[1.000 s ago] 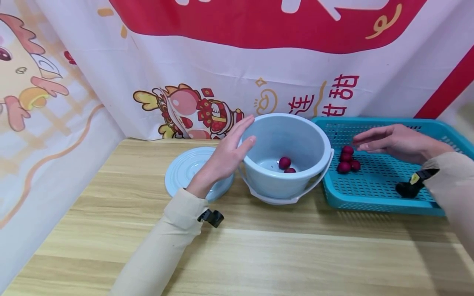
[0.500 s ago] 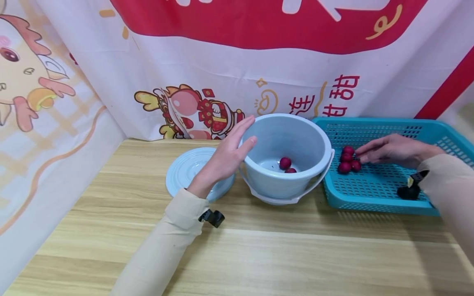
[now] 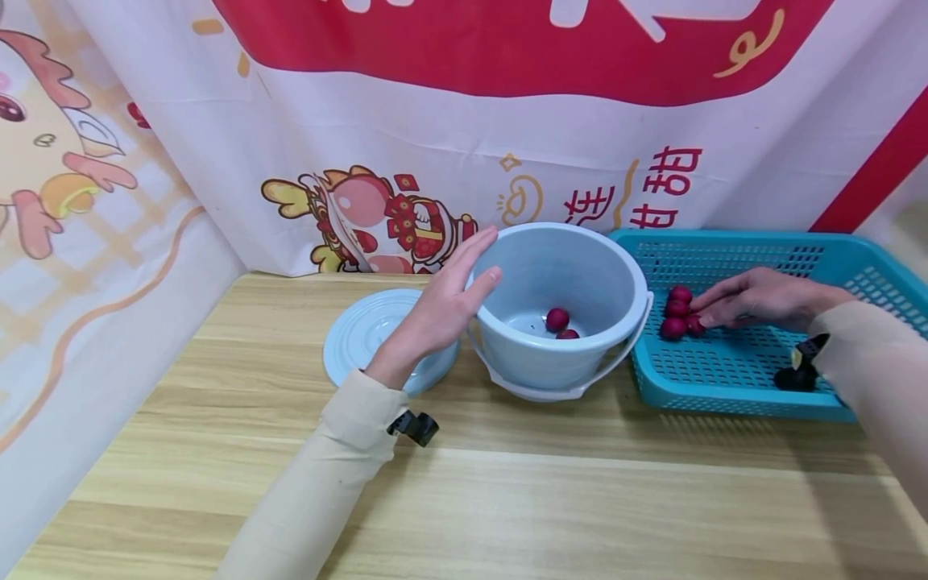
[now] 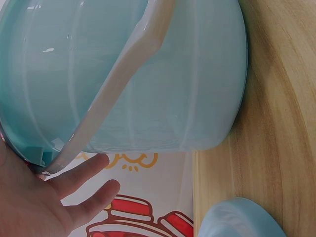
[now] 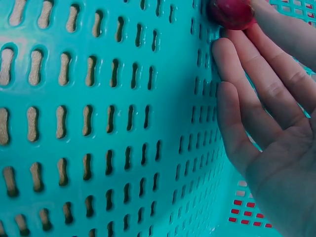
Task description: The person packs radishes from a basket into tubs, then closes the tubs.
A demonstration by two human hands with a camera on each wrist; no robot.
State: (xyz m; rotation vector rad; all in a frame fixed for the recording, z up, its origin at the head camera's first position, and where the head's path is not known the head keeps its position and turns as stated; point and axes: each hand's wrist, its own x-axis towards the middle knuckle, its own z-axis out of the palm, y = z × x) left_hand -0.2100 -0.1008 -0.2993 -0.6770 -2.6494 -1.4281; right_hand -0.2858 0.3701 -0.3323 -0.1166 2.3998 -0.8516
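Observation:
A light blue bucket [image 3: 554, 366] with a pale handle stands upright on the table, with two round dark-red fruits [image 3: 557, 320] showing at its bottom. My left hand [image 3: 445, 302] rests on the bucket's left rim, its fingers extended along the outside. Inside the teal basket [image 3: 732, 404], my right hand [image 3: 768, 300] has its thumb and fingertips at the nearest red fruit [image 5: 232, 12], pinching it between them. Several more such fruits [image 3: 673, 328] lie close beside it in the basket. The fingertips are partly hidden behind the fruit in the right wrist view.
A light blue round lid [image 3: 362, 330] lies on the wooden table [image 3: 464, 499], left of the bucket and partly behind my left wrist. A printed white and red cloth [image 3: 435, 145] hangs at the table's back edge. The basket stands close to the bucket's right side.
My right hand has come down and leftward in the basket, from above it to the red fruits, and its fingertips have closed on one. The left hand stays on the bucket.

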